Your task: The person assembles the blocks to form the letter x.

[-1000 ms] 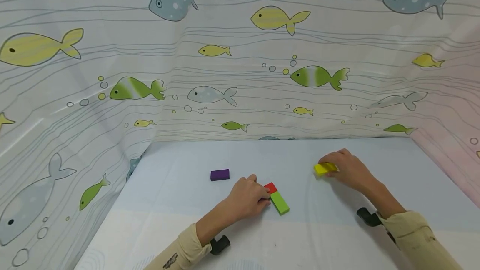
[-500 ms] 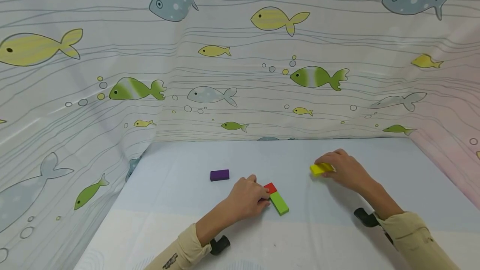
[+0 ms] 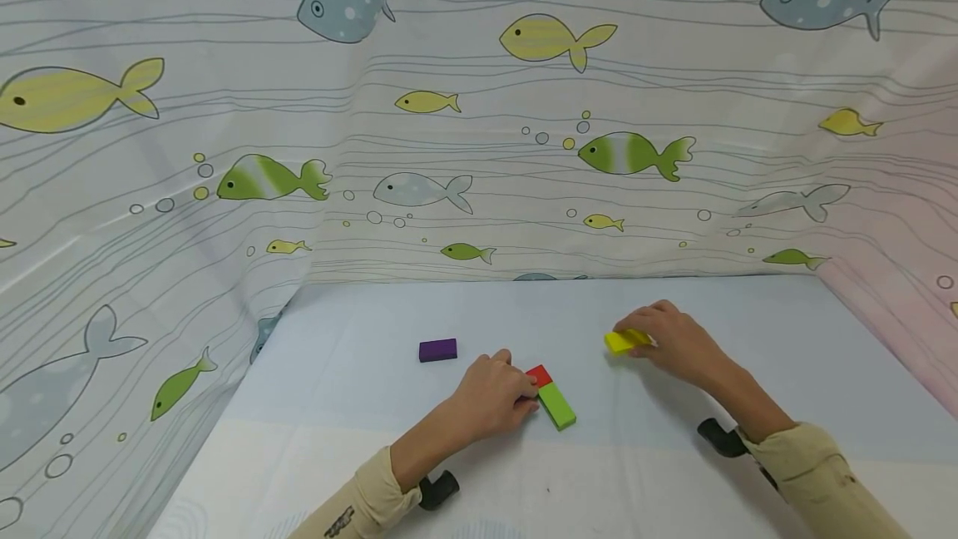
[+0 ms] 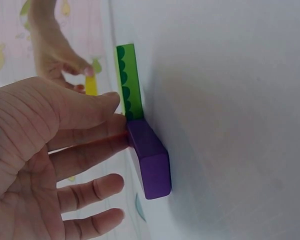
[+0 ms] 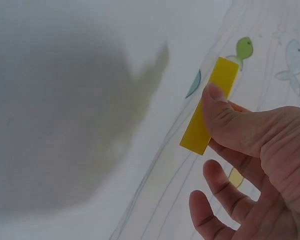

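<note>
Right hand [image 3: 677,345] pinches a yellow block [image 5: 208,107] between thumb and finger, at the left hand's two o'clock. Left hand [image 3: 490,398], fingers loosely apart, touches a red block [image 3: 540,375]; a green block [image 3: 557,406] adjoins it at three o'clock. A purple block [image 3: 437,350] lies at ten o'clock; a second purple block [image 4: 155,175] sits beside the left fingertips.

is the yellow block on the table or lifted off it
Lifted: the right hand pinches the yellow block, its shadow lying apart on the table.

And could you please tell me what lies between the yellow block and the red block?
In the head view, only bare tabletop shows between the yellow block and the red block.
</note>
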Demonstrator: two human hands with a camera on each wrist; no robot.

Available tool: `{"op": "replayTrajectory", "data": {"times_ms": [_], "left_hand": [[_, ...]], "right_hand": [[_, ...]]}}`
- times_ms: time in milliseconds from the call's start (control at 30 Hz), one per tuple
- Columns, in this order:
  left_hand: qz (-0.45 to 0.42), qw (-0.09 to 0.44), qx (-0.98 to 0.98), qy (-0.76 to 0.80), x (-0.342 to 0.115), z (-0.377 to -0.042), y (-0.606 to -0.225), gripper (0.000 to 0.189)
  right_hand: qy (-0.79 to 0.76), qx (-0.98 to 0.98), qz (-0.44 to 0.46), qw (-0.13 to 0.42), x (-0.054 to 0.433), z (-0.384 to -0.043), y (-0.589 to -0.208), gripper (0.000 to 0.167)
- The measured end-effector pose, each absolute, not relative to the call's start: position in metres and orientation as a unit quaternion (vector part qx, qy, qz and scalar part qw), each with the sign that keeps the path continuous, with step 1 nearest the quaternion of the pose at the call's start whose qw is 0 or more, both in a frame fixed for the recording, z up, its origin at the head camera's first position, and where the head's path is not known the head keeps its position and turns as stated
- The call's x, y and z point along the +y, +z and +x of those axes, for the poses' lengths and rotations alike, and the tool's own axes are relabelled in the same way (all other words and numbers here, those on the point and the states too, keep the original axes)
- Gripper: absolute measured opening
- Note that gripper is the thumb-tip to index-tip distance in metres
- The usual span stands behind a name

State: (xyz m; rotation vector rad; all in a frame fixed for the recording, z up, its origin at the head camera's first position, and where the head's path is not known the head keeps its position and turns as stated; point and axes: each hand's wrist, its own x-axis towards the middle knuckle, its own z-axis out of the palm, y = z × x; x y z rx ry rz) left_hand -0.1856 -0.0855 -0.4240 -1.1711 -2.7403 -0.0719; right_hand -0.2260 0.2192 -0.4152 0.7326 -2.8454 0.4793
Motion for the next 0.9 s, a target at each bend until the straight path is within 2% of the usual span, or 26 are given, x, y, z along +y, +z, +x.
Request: {"op": "replayTrajectory", "data": {"times_ms": [900], "left_hand": [[-0.392,0.081,-0.916,-0.028,-0.085,-0.188,-0.423,0.009]], "right_hand": [[0.171,-0.949,0.259,0.054,0.199,-0.225,-0.417,0.035]]}}
